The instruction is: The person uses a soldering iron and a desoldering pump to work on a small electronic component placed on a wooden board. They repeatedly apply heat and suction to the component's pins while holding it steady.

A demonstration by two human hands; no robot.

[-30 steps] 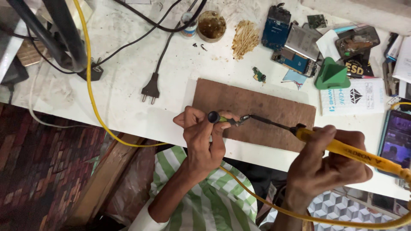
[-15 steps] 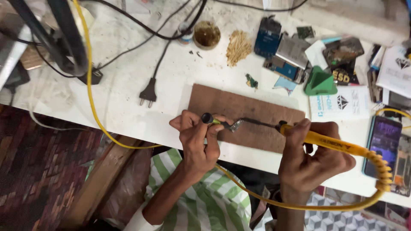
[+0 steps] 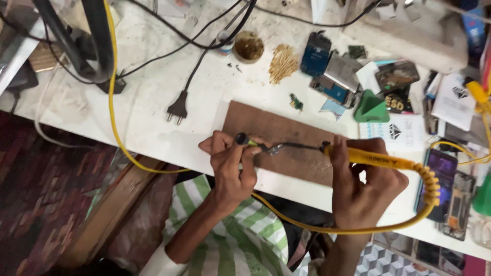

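Head view: small round tin (image 3: 249,46) holds dark brownish paste. Right hand (image 3: 365,191) grips yellow-handled soldering iron (image 3: 368,157) over brown board (image 3: 286,140); left hand (image 3: 232,166) pinches small black-capped metal part (image 3: 255,144) at its tip.

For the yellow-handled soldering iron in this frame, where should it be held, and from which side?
Probably best by the yellow handle, well behind the dark metal shaft, coming from the cable end on the person's right. The shaft points left toward the small part the left hand pinches over the brown board; the right hand already wraps the handle there.
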